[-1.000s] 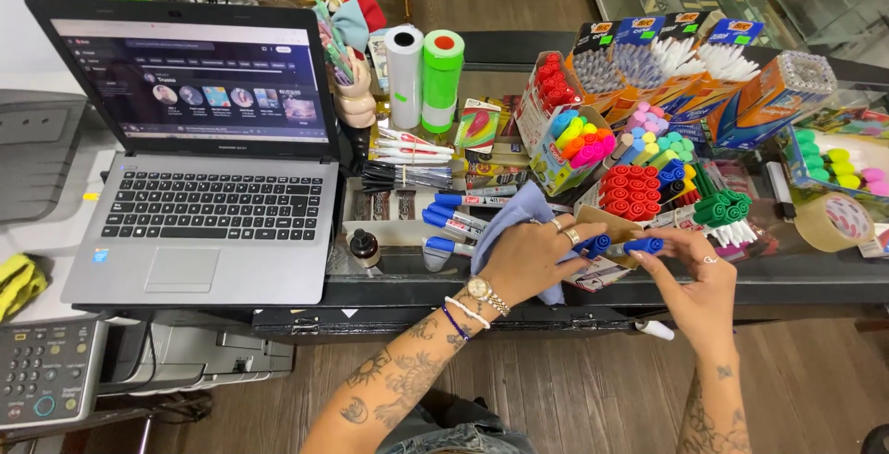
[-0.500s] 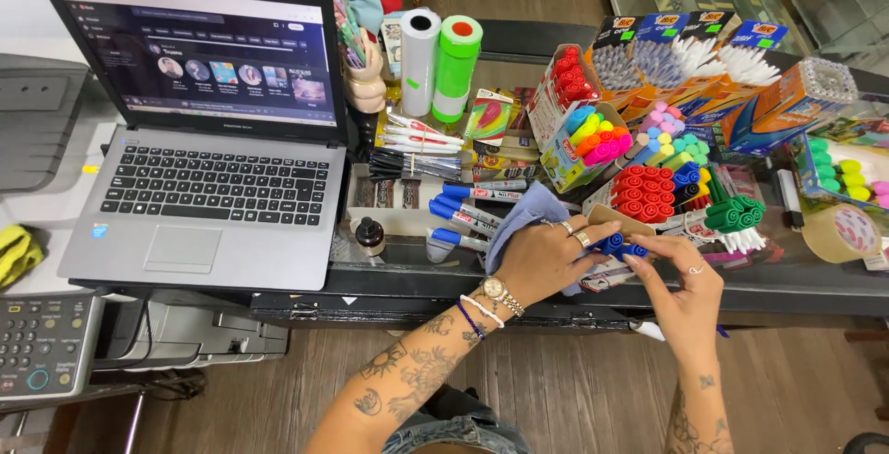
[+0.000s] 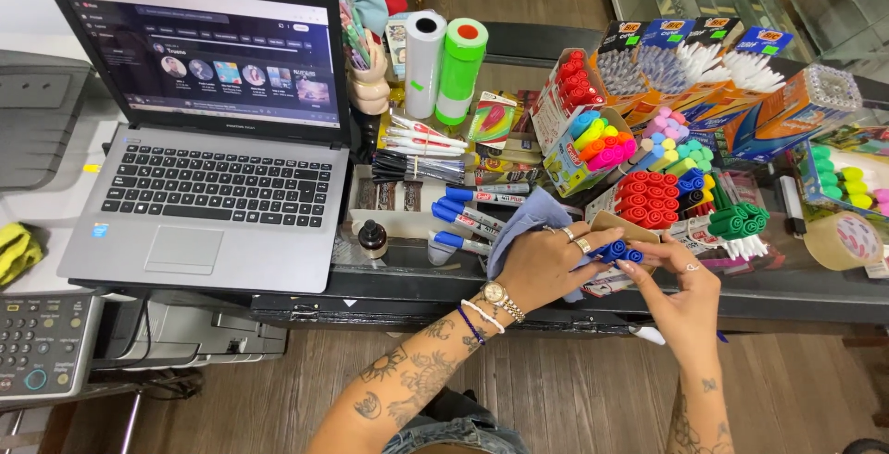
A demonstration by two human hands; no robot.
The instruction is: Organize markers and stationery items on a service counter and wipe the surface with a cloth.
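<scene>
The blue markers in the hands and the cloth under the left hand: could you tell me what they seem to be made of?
The blue markers look like smooth moulded plastic, with a slight sheen on the caps. The cloth under the left hand appears to be soft pale blue fabric, matte and folded in loose creases. The right hand pinches the markers.

Dark glass-topped counter [image 3: 389,264], seen from above. At 9 o'clock, an open silver laptop [image 3: 208,186]; at 12, white and green paper rolls [image 3: 444,61] standing upright; centre, loose blue-capped markers [image 3: 468,223]; at 2 to 3, boxes of coloured markers [image 3: 648,153]; at far 3, a tape roll [image 3: 843,241].
</scene>
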